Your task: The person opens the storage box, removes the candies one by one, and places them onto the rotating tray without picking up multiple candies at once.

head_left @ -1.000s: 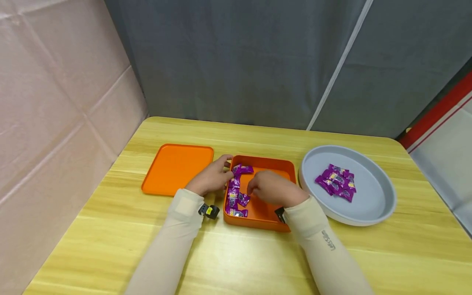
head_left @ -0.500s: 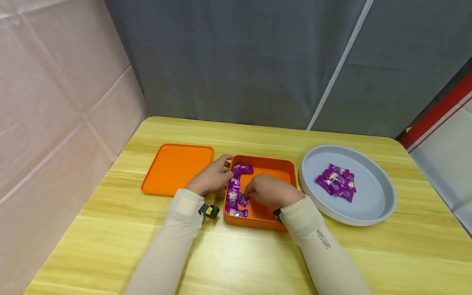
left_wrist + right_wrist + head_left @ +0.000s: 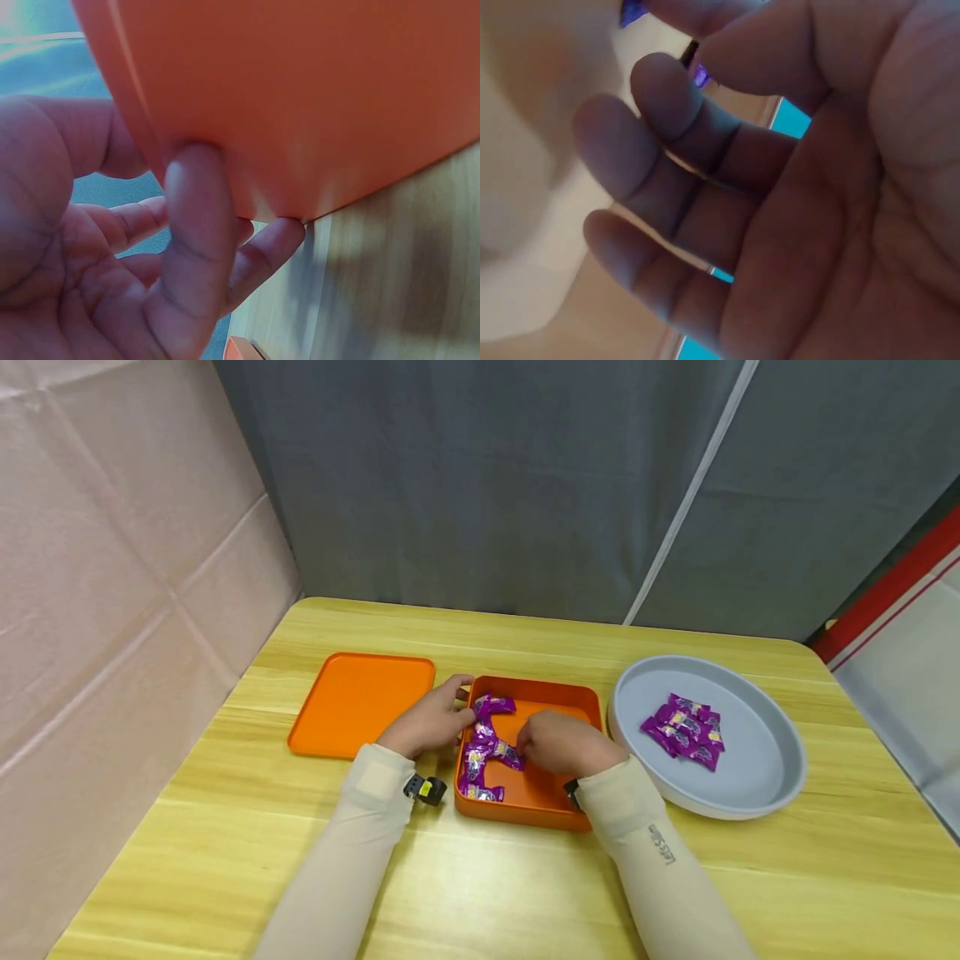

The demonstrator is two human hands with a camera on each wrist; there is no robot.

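Note:
An open orange box (image 3: 579, 703) sits mid-table with several purple wrapped candies (image 3: 476, 763) along its left side. My left hand (image 3: 433, 723) holds the box's left wall; in the left wrist view its fingers (image 3: 192, 225) press against the orange wall (image 3: 315, 97). My right hand (image 3: 534, 745) is inside the box, fingertips pinching one purple candy (image 3: 508, 754). In the right wrist view the curled right hand (image 3: 679, 46) shows a bit of purple wrapper (image 3: 700, 75) at its fingertips.
The orange lid (image 3: 362, 702) lies flat left of the box. A grey round plate (image 3: 757, 777) with a small heap of purple candies (image 3: 684, 730) stands to the right. Grey curtain behind, pink wall to the left.
My right hand reached left to the row of candies, took hold of one and has drawn back a little to the right. The left hand has not moved.

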